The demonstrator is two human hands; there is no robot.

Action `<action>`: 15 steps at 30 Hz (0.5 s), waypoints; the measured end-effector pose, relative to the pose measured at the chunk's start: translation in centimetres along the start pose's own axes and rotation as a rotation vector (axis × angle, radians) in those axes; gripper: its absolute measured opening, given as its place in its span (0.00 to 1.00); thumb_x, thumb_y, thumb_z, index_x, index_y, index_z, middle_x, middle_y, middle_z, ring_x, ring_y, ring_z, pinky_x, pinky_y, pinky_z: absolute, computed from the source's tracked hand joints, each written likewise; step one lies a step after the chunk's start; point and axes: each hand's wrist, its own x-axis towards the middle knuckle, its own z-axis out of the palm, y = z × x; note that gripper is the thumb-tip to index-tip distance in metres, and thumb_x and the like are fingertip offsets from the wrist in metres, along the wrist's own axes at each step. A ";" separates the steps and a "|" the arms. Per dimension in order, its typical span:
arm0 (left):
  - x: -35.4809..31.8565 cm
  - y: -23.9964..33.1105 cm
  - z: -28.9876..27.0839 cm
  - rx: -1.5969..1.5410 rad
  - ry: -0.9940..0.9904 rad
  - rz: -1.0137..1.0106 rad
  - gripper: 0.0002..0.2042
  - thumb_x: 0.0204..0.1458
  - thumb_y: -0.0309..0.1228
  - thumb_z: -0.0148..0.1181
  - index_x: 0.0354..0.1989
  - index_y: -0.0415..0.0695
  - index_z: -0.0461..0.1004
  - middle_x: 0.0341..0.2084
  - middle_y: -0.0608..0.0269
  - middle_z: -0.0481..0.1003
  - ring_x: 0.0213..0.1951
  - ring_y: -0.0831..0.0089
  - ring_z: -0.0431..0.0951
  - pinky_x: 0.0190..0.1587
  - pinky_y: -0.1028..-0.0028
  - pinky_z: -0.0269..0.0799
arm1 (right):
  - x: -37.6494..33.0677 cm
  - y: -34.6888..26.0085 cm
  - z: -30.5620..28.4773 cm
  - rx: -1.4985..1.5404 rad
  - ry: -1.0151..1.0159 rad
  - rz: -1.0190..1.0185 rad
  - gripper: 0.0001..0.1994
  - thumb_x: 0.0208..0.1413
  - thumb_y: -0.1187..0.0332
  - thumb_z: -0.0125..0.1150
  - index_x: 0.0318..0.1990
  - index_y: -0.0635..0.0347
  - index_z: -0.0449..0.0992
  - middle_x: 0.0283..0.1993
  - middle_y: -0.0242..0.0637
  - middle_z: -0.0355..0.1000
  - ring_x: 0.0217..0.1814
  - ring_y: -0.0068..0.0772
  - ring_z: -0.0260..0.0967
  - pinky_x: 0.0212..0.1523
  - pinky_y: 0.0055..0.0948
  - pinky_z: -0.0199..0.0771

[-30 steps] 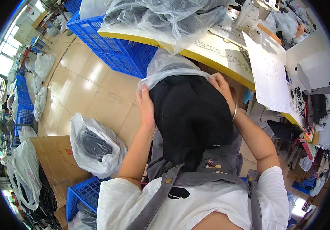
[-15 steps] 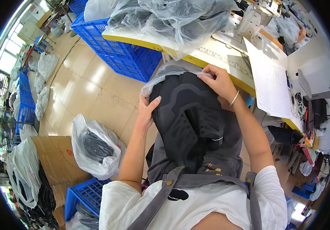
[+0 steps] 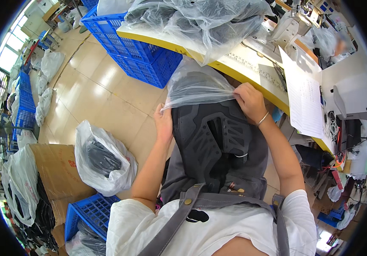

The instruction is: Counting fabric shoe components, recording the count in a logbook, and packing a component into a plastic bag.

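Across my lap lies a bundle of black shoe uppers [image 3: 196,136], with perforated side panels and a white tie near its right edge. A clear plastic bag [image 3: 200,87] covers the far end of the bundle. My left hand [image 3: 164,123] holds the bag's rim at the left side, the thumb near the bundle's edge. At the right, my right hand [image 3: 250,101] pinches the gathered rim, and the plastic is stretched between both hands. The near part of the bundle is outside the bag.
A sewing table [image 3: 251,87] with yellow edge stands ahead, carrying filled plastic bags [image 3: 200,25], a sewing machine [image 3: 283,30] and a paper sheet [image 3: 301,96]. Blue crates [image 3: 143,64] stand beyond its left end. A white bag [image 3: 102,158], cardboard box [image 3: 57,170] and blue basket [image 3: 91,215] sit at left.
The bag's rim has been drawn toward me over the far end of the bundle. My right hand has moved slightly right and nearer; my left hand has also come nearer.
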 end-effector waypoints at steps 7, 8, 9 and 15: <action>0.8 -0.9 -1.4 0.737 0.093 0.366 0.14 0.52 0.28 0.53 0.19 0.41 0.57 0.14 0.67 0.59 0.21 0.80 0.57 0.22 0.76 0.54 | -2.1 1.8 2.7 -0.279 -0.009 0.066 0.07 0.44 0.73 0.57 0.32 0.59 0.67 0.23 0.36 0.67 0.26 0.34 0.68 0.26 0.31 0.69; 0.7 -1.1 -1.5 0.794 0.157 0.355 0.13 0.51 0.26 0.53 0.20 0.40 0.56 0.15 0.64 0.59 0.21 0.78 0.58 0.23 0.75 0.55 | -2.0 1.6 3.0 -0.196 -0.038 0.210 0.07 0.45 0.72 0.56 0.33 0.58 0.67 0.22 0.37 0.68 0.26 0.35 0.69 0.27 0.31 0.69; 0.5 -1.3 -1.7 0.851 0.220 0.344 0.13 0.50 0.25 0.53 0.21 0.39 0.55 0.15 0.62 0.60 0.21 0.76 0.59 0.23 0.73 0.57 | -1.9 1.4 3.3 -0.112 -0.066 0.353 0.06 0.46 0.72 0.55 0.33 0.58 0.67 0.22 0.37 0.69 0.26 0.35 0.70 0.27 0.30 0.70; 1.1 -4.2 -3.5 0.252 0.157 -0.163 0.13 0.53 0.30 0.46 0.42 0.32 0.67 0.33 0.52 0.73 0.35 0.67 0.73 0.37 0.73 0.69 | -2.5 2.8 6.7 -0.022 0.060 0.507 0.09 0.50 0.67 0.51 0.38 0.56 0.71 0.24 0.43 0.70 0.27 0.37 0.71 0.30 0.34 0.70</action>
